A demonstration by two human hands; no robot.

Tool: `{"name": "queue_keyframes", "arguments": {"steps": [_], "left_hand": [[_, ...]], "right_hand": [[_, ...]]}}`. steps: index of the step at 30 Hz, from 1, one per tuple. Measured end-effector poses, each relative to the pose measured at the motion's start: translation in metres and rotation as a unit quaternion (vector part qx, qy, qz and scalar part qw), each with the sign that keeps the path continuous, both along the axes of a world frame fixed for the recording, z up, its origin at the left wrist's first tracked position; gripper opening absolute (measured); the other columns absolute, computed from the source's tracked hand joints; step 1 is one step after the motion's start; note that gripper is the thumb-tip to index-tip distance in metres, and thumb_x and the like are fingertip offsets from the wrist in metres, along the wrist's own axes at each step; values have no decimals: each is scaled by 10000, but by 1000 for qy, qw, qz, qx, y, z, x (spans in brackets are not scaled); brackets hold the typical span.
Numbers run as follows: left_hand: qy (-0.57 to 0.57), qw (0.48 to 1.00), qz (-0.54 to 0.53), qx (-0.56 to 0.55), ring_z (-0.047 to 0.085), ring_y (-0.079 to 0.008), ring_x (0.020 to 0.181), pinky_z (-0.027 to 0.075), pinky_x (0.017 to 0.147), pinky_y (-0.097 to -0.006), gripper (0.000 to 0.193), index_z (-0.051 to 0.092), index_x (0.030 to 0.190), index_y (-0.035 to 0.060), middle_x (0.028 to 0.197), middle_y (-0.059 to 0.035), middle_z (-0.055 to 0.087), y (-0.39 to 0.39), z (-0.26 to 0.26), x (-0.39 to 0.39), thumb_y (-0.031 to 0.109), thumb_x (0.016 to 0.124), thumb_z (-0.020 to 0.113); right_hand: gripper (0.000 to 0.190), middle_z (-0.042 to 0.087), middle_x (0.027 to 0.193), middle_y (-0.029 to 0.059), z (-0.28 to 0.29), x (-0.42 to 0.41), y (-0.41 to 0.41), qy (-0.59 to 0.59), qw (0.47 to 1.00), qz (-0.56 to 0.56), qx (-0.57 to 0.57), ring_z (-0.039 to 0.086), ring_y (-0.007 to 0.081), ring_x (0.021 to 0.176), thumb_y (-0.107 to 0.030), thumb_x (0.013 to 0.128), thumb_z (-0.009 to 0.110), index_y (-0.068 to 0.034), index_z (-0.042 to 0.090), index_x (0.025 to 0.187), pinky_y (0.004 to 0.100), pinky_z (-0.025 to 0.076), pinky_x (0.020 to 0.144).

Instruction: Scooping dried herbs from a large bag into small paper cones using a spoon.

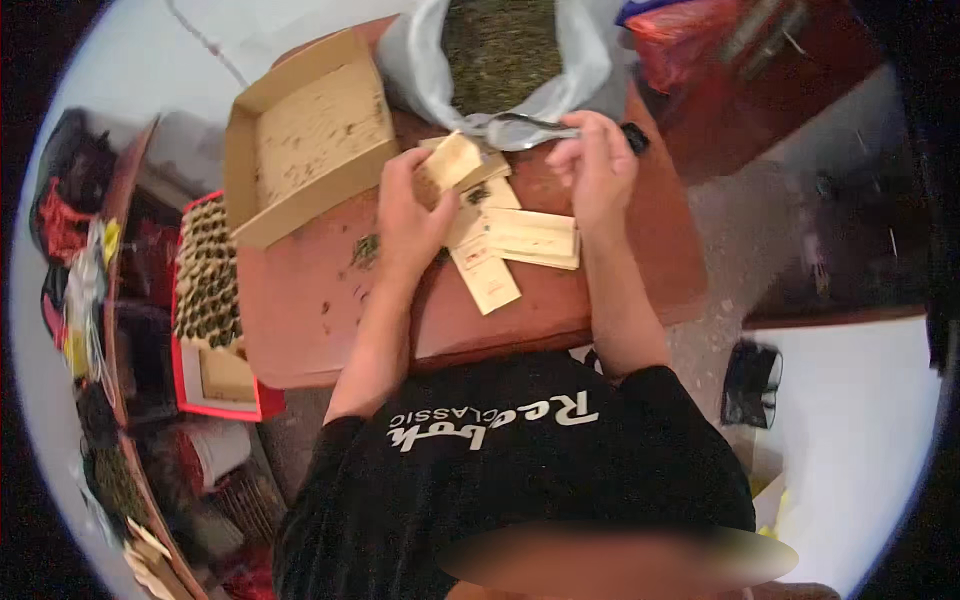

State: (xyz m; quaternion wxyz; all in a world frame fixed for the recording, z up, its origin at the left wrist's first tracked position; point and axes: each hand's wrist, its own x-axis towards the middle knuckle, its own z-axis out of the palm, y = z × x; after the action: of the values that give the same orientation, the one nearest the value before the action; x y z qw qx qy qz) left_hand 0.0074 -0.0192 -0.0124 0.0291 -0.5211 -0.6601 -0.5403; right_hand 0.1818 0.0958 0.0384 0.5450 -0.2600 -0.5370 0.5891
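Note:
My left hand (411,217) grips a small kraft paper packet (454,159) between thumb and fingers, above the red-brown table. In my right hand (604,169) is a metal spoon (534,127), its bowl pointing left toward the packet, by the front rim of a grey plastic bag (589,71). Dark green-brown dried leaves (502,56) fill the bag. Whether the spoon carries anything is too blurred to tell. Below the hands, a stack of flat paper envelopes (536,238) lies fanned beside another printed envelope (487,281). A dark clump of leaf rests on one.
An open cardboard box (315,142) with scattered crumbs stands at the table's left rear. Loose leaf bits (365,250) lie on the table (300,330). Left of it, a red-edged box (180,375) holds rows of paper packets (206,270). A red plastic bag (675,45) sits at the far right.

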Motion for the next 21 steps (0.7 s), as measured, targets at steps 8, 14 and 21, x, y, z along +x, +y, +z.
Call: {"name": "queue_keyframes", "arguments": {"steps": [8, 14, 21], "left_hand": [[-15, 1000, -7, 4, 533, -322, 1029, 434, 903, -384, 455, 513, 1109, 9, 1067, -157, 546, -3, 3, 0, 56, 698, 702], [36, 999, -19, -3, 525, -336, 1036, 420, 916, -399, 487, 513, 1110, 20, 1067, -160, 547, 0, -4, -4, 42, 661, 702], [69, 997, -44, -1, 496, -345, 1027, 416, 915, -418, 463, 581, 1090, 64, 1062, -150, 548, -2, -2, -1, 82, 638, 681]], "right_hand": [[252, 620, 627, 17, -13, -9, 0, -6, 998, 26, 51, 465, 20, 509, -222, 1001, 458, -14, 599, 1001, 172, 350, 462], [252, 605, 626, 11, -13, -11, -5, -96, 989, 90, 62, 453, 18, 496, -230, 1004, 444, -33, 600, 1007, 161, 334, 459], [254, 568, 592, 12, -17, -17, -5, -106, 976, 190, -23, 424, 26, 471, -246, 1001, 431, -41, 581, 998, 174, 315, 435]]}}
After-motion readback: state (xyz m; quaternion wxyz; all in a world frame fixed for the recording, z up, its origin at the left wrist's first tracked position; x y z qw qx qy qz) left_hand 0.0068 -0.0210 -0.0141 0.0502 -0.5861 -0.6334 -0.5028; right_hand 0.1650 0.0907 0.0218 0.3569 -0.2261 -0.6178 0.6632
